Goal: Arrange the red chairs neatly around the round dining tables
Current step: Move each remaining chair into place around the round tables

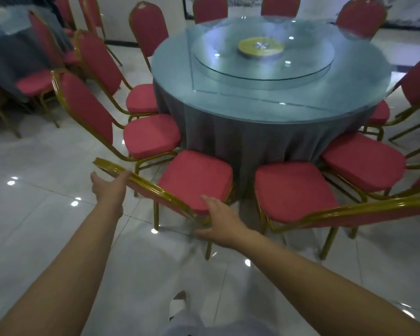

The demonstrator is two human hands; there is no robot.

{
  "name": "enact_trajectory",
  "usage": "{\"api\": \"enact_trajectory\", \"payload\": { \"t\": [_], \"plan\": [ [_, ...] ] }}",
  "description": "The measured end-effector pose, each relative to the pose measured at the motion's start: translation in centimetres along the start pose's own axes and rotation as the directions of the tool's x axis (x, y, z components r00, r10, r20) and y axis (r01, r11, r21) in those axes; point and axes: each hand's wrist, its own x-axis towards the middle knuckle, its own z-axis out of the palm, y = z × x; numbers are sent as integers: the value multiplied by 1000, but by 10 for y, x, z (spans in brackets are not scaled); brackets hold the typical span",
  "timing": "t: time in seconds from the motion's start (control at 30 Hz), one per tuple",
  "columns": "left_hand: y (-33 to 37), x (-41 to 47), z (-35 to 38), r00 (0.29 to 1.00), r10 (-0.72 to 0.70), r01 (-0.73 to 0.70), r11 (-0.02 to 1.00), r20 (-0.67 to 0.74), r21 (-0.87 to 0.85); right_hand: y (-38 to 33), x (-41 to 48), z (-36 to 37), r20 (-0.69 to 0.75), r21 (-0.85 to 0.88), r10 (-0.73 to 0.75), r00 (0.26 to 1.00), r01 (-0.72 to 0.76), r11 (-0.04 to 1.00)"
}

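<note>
Head cam: left grip [109, 187] sat on the back rail of the chair [194, 180], fingers hidden, so couldn't tell if it clasped. Right grip [218, 219] lay spread loose by the seat edge, probably to square it toward the counter [252, 137] just ahead.

1. I can read no text, label, brand, number or sign anywhere in my view.
2. The only mark I see is a pale star-shaped figure on the yellow disc [261, 47]. The disc sits at the middle of the glass turntable [301, 69] on the round dining table [170, 69]. The figure is a pattern, not lettering.
3. The wall picture [405, 10] behind the table is too blurred for me to tell whether it carries any writing.
</note>
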Motion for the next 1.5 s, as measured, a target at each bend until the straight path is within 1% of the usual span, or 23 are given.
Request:
{"api": "enact_trajectory", "payload": {
  "t": [0.03, 0.07, 0.1, 0.17, 0.23, 0.3, 0.37, 0.47, 0.53, 0.67, 0.77, 0.83, 0.87, 0.93, 0.97, 1.0, 1.07, 1.13, 1.23, 1.27, 1.3, 1.4, 1.5],
  "plan": [
    [-2, 15, -8, 990, -105, 112, 992, 94, -66, -21, 19, 12, 3, -2, 15, 1000, -15, 1000],
    [-4, 28, -14, 964, -169, 195, 974, 206, -116, -40, 38, 24, 0, -14, 27, 1000, -27, 1000],
    [-5, 40, -18, 930, -189, 250, 954, 316, -167, -57, 56, 36, -5, -24, 44, 999, -44, 999],
    [-3, 58, -24, 865, -152, 307, 915, 479, -263, -80, 86, 52, -24, 0, 116, 993, -116, 993],
    [1, 70, -24, 826, -79, 317, 884, 558, -343, -88, 103, 59, -73, 21, 200, 977, -199, 980],
    [4, 78, -23, 800, -56, 361, 840, 597, -405, -85, 111, 62, -100, 31, 245, 964, -243, 970],
    [2, 85, -20, 781, -45, 389, 815, 622, -430, -81, 114, 64, -119, 56, 278, 953, -273, 960],
    [3, 91, -16, 745, -43, 414, 812, 666, -411, -77, 117, 67, -181, 87, 324, 929, -313, 946],
    [5, 92, -11, 719, -55, 440, 808, 693, -393, -71, 117, 68, -223, 70, 344, 912, -337, 939],
    [15, 92, 3, 675, -51, 458, 812, 736, -363, -59, 121, 61, -248, 39, 356, 901, -358, 933],
    [21, 103, 14, 674, -43, 440, 825, 737, -354, -57, 132, 51, -214, 21, 350, 912, -354, 935],
    [22, 112, 14, 666, -55, 433, 840, 744, -327, -56, 140, 44, -133, -3, 342, 930, -345, 938],
    [20, 116, 12, 664, -66, 422, 856, 745, -300, -55, 143, 39, -71, -3, 341, 937, -342, 940],
    [14, 129, 4, 691, -107, 379, 896, 715, -232, -57, 150, 23, 78, 75, 315, 946, -321, 944],
    [10, 139, -1, 723, -140, 367, 908, 677, -204, -61, 154, 13, 141, 140, 284, 948, -303, 943],
    [8, 153, -6, 755, -181, 370, 911, 630, -182, -67, 160, 2, 168, 200, 242, 956, -274, 941],
    [10, 188, -14, 802, -269, 401, 904, 534, -147, -78, 179, -16, 138, 293, 180, 974, -214, 932],
    [21, 227, -23, 831, -299, 393, 912, 469, -114, -91, 207, -26, 69, 338, 133, 989, -148, 929],
    [52, 286, -28, 886, -263, 313, 947, 381, -74, -114, 263, -32, -26, 384, 71, 997, -56, 922],
    [65, 305, -29, 906, -238, 280, 957, 352, -73, -123, 283, -32, -47, 375, 55, 997, -33, 926],
    [79, 324, -29, 922, -210, 246, 966, 326, -74, -132, 304, -31, -52, 353, 39, 998, -18, 935],
    [122, 384, -32, 958, -141, 164, 984, 250, -73, -166, 365, -24, -9, 321, 19, 1000, -15, 947],
    [162, 457, -35, 969, -48, 67, 995, 242, -73, -209, 430, -13, 6, 319, -14, 1000, 11, 948]
  ]
}}
